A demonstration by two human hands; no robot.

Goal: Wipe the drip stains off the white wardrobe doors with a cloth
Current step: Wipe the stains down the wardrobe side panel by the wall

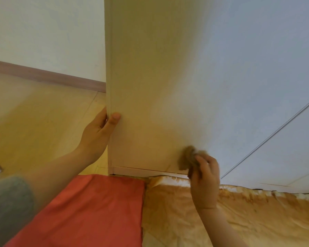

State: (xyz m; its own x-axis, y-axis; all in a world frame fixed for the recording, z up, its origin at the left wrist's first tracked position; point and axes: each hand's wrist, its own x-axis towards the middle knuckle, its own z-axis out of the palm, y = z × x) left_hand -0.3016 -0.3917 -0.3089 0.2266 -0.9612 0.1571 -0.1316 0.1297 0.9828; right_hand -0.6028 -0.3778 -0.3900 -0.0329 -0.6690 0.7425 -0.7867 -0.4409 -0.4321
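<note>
1. The fingers (209, 164) of the right hand (205, 182) are curled round a bunched brownish cloth (187, 155) and press it to the wardrobe door (150, 77), low down and just above the door's bottom edge.
2. The left hand (96, 134) grips the door's left edge. Its thumb (116, 116) lies on the front face, and the other fingers are wrapped behind the edge.
3. Handling, cloth: judged soft, light and easily crushed. It is best held wadded in the palm with a fold left proud to meet the panel, as it is now.
4. Handling, door: a stiff, smooth flat panel that probably swings on hinges and would give under rubbing. Bracing it at the free edge looks sound. The finish may mark if scrubbed hard.
5. Below the door lie a red cover (89, 211) and a tan patterned cover (248, 220), both close under its bottom edge.
6. Not established:
   - No drip stain can be picked out with certainty. The yellow cast on the panel may only be light.
   - The cloth and right hand are blurred, and the cloth hides the surface beneath it.
   - The top of the door is cut off.
   - The slanting seam (275, 136) to the right may mark a neighbouring door, but I cannot tell.
</note>
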